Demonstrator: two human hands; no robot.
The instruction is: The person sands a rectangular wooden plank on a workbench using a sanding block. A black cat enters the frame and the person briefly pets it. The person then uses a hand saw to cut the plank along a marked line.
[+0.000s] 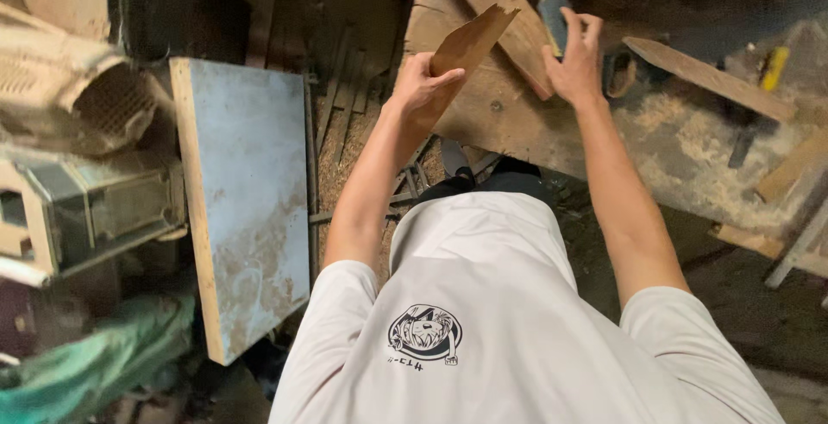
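My left hand (421, 87) grips a thin, jagged-edged piece of brown wood (473, 40) and holds it tilted above a worn wooden workbench (500, 113). My right hand (576, 57) rests on a small grey-blue block (552, 17) that lies on a slanted wooden plank (509, 23) on the bench top. Both forearms reach forward from my white T-shirt.
A large grey-blue board (246, 191) leans at the left. Old machines (78, 174) and green cloth (95, 364) crowd the far left. Sawdust (690, 148), wood offcuts (707, 79) and a yellow-handled tool (774, 69) lie at the right.
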